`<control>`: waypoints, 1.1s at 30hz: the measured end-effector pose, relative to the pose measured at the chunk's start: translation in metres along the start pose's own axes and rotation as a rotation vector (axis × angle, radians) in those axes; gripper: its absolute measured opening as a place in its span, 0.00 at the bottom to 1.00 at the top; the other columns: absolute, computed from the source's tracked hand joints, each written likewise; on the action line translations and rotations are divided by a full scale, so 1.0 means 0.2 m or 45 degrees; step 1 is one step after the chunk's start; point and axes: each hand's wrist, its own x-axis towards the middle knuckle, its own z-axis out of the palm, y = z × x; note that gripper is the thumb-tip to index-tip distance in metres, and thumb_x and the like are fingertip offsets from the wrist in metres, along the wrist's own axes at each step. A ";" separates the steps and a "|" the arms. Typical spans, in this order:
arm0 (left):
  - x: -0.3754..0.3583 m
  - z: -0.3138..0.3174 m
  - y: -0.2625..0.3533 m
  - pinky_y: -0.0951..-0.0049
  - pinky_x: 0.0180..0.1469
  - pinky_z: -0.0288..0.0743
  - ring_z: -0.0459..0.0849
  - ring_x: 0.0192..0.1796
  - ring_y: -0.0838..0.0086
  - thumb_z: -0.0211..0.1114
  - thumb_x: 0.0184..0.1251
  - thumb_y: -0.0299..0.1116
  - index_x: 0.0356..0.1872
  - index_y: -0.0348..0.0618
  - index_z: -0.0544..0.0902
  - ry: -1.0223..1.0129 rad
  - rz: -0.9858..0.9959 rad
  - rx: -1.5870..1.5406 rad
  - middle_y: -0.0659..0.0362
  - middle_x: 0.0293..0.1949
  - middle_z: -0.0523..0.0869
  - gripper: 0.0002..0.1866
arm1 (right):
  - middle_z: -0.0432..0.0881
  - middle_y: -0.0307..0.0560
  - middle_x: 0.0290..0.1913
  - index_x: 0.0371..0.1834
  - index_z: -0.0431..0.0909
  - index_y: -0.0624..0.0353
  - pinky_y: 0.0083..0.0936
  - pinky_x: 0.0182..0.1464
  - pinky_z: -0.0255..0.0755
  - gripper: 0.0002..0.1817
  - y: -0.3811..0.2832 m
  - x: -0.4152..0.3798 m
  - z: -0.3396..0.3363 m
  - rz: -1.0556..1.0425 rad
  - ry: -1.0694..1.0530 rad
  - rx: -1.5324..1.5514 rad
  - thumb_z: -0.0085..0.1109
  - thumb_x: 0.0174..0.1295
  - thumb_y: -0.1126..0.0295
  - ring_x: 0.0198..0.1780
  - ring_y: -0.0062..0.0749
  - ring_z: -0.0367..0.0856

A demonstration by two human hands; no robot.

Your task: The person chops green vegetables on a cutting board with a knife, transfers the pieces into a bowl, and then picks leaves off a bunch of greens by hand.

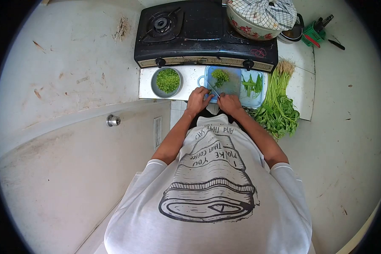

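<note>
My right hand (229, 103) is closed round the handle of a knife (213, 89), its blade angled up and left over a blue cutting board (233, 87). At the board's front edge, my left hand (198, 100) has its fingers bent by the blade, pressing on a small green piece that is mostly hidden. A pile of finely chopped greens (220, 76) lies just beyond the blade. Cut green leaf pieces (252, 85) rest on the board's right part. To the left stands a grey bowl (153, 88) holding more chopped greens (167, 81).
A bundle of leafy green stems (279, 99) with roots lies right of the board. Behind it all is a black gas stove (203, 51) bearing a cloth-covered floral pot (258, 31). A green basket (312, 33) with utensils stands at the back right.
</note>
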 end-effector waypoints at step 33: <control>0.04 -0.03 -0.09 0.59 0.58 0.80 0.84 0.52 0.54 0.71 0.66 0.26 0.51 0.39 0.91 -0.198 0.156 -0.012 0.50 0.45 0.88 0.13 | 0.90 0.62 0.35 0.38 0.85 0.64 0.51 0.41 0.85 0.20 0.00 0.01 -0.03 0.009 -0.077 0.038 0.51 0.75 0.58 0.36 0.56 0.92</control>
